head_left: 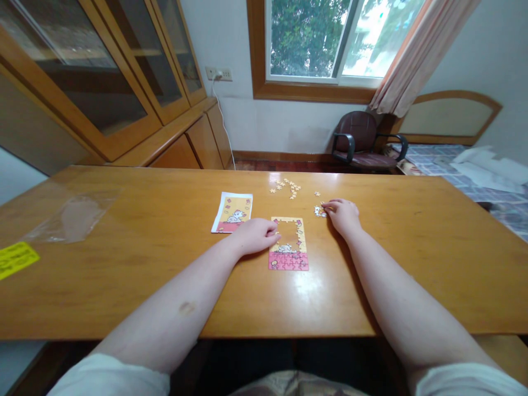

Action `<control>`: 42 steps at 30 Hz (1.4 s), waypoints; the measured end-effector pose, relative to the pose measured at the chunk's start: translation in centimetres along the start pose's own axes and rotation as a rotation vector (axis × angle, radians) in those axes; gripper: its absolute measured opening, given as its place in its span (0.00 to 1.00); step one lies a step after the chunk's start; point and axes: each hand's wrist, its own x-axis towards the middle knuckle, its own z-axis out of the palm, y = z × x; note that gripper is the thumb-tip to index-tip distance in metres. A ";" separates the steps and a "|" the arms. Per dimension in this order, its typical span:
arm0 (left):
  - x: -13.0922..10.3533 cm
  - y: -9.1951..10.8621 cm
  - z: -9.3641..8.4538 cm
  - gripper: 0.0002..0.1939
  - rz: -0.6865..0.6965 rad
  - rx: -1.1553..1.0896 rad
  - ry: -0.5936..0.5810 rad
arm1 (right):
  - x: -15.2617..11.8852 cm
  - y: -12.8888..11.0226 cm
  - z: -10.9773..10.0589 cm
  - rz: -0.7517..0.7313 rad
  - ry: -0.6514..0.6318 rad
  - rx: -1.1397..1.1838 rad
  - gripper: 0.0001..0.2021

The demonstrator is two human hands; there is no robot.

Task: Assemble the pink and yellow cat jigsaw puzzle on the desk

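Observation:
A partly assembled jigsaw puzzle (pixel 289 260) lies on the wooden table, pink at its bottom, with a yellow border around a gap in its upper middle. My left hand (pixel 259 236) rests at the puzzle's left edge, fingers curled; whether it holds a piece is too small to tell. My right hand (pixel 343 214) is to the right, its fingertips together at a small cluster of white pieces (pixel 317 211). What those fingertips grip, if anything, is hidden. Yellow loose pieces (pixel 292 187) are scattered beyond the puzzle. Left of it lies a reference picture (pixel 233 212), partly covered by my left hand.
On the left of the table (pixel 165 297) are a clear plastic bag (pixel 78 217) and a yellow label (pixel 17 259). One loose piece (pixel 317 193) lies beyond my right hand. A glass-door cabinet, a chair (pixel 358 140) and a bed stand behind the table.

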 end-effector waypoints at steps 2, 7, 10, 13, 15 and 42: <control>0.0 -0.1 0.1 0.15 0.009 -0.001 0.006 | -0.1 0.1 -0.2 -0.001 0.026 -0.010 0.13; 0.2 -0.3 0.4 0.15 0.016 -0.002 0.024 | -0.3 -0.1 -0.7 0.037 0.011 -0.082 0.13; 0.2 -0.4 0.5 0.15 0.017 -0.009 0.030 | -0.2 -0.3 -0.8 0.039 -0.057 -0.105 0.13; 0.2 -0.5 0.5 0.15 0.021 -0.019 0.026 | -0.1 -0.3 -0.8 0.074 -0.081 -0.115 0.12; 0.2 -0.5 0.5 0.15 0.021 -0.020 0.024 | -0.1 -0.2 -1.0 0.087 -0.099 -0.115 0.11; 0.1 -0.3 0.3 0.15 -0.001 -0.043 0.013 | -1.4 -0.8 -2.2 0.196 -0.346 -0.181 0.11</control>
